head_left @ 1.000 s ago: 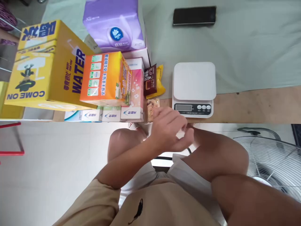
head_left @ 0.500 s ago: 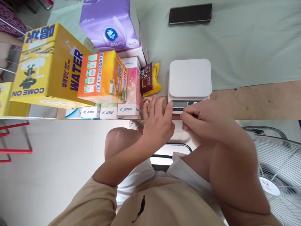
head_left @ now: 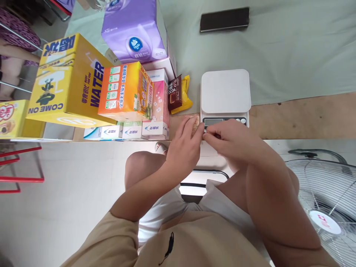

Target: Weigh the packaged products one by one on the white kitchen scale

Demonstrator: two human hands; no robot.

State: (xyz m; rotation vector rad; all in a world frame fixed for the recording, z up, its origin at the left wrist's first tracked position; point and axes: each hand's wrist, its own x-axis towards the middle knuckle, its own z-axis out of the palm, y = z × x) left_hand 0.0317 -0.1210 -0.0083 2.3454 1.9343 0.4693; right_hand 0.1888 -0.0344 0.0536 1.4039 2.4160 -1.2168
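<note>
At the table's front edge, my left hand [head_left: 185, 146] has its fingers bent over a small pinkish-brown packet [head_left: 196, 125], mostly covered by them. My right hand [head_left: 232, 141] is closed in a pinch close to the left fingertips; a tiny whitish bit shows at its tips, too small to name. Just beyond the right hand stands a white kitchen scale [head_left: 226, 91], its dark display strip partly covered by the fingers. A brown cocoa packet [head_left: 174, 92] and a yellow packet [head_left: 183, 102] lie left of the scale.
On the left stand a yellow carton [head_left: 55, 85], an orange box [head_left: 122, 89], a pink box [head_left: 157, 100] and a purple tissue pack [head_left: 133, 33]. A black phone [head_left: 224, 20] lies at the back. A fan [head_left: 325, 207] is at the lower right. Someone's arm shows far left.
My left hand has moved right with the small packet, and its fingers have drawn closer together. My right hand has shifted left towards it. The view has turned slightly.
</note>
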